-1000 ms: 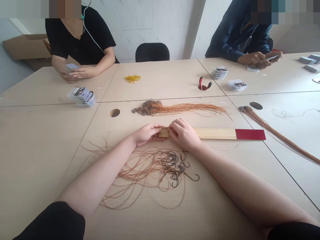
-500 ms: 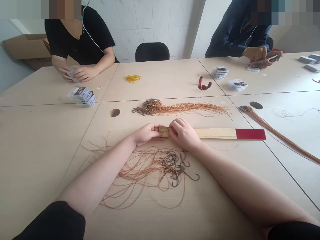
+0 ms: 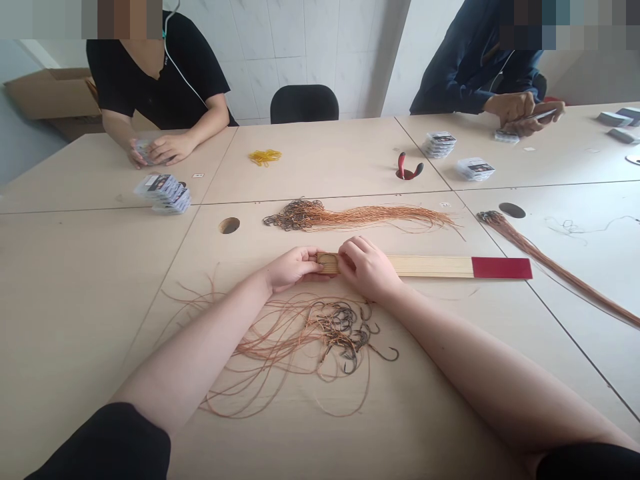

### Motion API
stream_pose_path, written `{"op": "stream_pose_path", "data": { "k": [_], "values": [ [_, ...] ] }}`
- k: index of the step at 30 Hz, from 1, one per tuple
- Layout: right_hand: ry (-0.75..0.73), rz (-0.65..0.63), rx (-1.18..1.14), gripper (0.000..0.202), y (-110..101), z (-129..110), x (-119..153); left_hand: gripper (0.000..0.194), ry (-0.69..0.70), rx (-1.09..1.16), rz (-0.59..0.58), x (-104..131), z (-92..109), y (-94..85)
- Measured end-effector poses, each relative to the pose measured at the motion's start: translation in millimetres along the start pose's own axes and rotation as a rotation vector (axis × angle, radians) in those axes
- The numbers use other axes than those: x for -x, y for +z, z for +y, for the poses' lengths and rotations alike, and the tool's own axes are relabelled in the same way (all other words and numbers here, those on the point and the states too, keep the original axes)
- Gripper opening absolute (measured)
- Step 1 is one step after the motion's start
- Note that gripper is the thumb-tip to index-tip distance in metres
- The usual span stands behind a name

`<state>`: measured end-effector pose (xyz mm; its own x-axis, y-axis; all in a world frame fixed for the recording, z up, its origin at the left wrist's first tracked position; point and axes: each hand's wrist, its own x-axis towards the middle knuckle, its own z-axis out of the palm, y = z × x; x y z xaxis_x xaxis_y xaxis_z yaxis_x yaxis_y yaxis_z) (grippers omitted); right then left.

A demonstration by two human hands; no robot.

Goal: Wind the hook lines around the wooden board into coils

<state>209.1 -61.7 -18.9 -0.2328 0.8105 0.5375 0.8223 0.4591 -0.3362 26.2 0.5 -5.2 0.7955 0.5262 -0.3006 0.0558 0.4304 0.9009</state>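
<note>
the board (image 3: 435, 267) stays almost where it was, lying crosswise well in from the far edge of the table (image 3: 75, 280), while the left hand (image 3: 295, 268) keeps thumb and fingers closed around its left end, and a curved dark outline now shows more plainly there. the right hand (image 3: 367, 267) rests on the board with fingers curled nearly shut, tips partly hidden, so i cannot tell what they pinch. narrow strips of tabletop separate the board from the bundled hooks (image 3: 300, 215) farther out and the loose hooks (image 3: 347, 333) nearer.
</note>
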Motion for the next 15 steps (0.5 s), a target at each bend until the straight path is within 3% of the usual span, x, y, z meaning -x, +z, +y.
{"op": "stream_pose_path", "data": {
  "k": [15],
  "values": [
    [0.013,0.001,0.018,0.01,-1.9,-3.2,-1.1,0.031,0.039,-0.031,0.005,1.8,-2.2,-3.8]
  ]
}}
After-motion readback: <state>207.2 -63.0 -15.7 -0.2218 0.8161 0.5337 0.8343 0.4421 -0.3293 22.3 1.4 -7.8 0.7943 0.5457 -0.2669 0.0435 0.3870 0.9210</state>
